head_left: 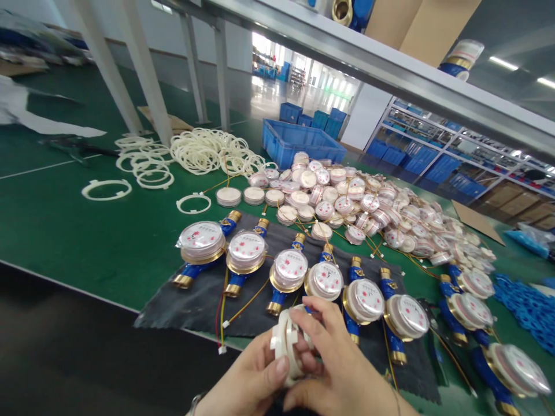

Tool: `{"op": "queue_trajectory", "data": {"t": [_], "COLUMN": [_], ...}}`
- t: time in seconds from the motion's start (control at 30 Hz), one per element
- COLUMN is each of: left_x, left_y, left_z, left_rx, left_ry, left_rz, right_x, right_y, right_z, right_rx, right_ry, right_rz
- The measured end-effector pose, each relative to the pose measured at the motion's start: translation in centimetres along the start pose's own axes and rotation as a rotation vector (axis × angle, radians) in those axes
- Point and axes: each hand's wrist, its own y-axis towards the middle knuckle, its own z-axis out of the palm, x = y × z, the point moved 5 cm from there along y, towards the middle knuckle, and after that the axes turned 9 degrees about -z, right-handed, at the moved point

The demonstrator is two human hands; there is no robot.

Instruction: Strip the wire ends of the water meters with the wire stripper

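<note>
Both my hands hold one white plastic meter ring part (287, 342) at the bottom middle of the view. My left hand (245, 381) grips it from below with the thumb on its rim. My right hand (336, 358) covers it from the right, fingers curled over the top. Just beyond the hands, a row of blue and brass water meters (289, 271) with white dials lies on a dark cloth (203, 300).
A big heap of loose dial units (368, 211) lies behind the meters. White plastic rings (203, 150) are piled at the back left, single rings (106, 189) nearer. A blue crate (299, 141) stands behind. More meters (472, 312) run off right. Metal frame legs (143, 69) rise from the green table (65, 231).
</note>
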Motion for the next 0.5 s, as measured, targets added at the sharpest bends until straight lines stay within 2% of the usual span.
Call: {"op": "queue_trajectory", "data": {"t": [0.17, 0.27, 0.37, 0.5], "left_x": [-0.2, -0.7, -1.3, -1.3], "left_y": [-0.8, -0.8, -0.8, -0.9], "left_z": [-0.3, -0.7, -1.4, -2.2], "left_rx": [-0.011, -0.064, -0.149, -0.185], "left_ry": [-0.013, 0.001, 0.003, -0.022], "left_rz": [-0.025, -0.008, 0.051, 0.084], "right_x": [-0.4, -0.1, 0.0, 0.0], "right_y": [0.0, 0.0, 0.1, 1.6], "right_z": [0.1, -0.1, -1.1, -2.9], "right_rx": [-0.004, -0.118, -0.249, -0.326], "right_ry": [0.127, 0.181, 0.359, 0.517], "right_rz": [0.1, 0.078, 0.074, 0.029]}}
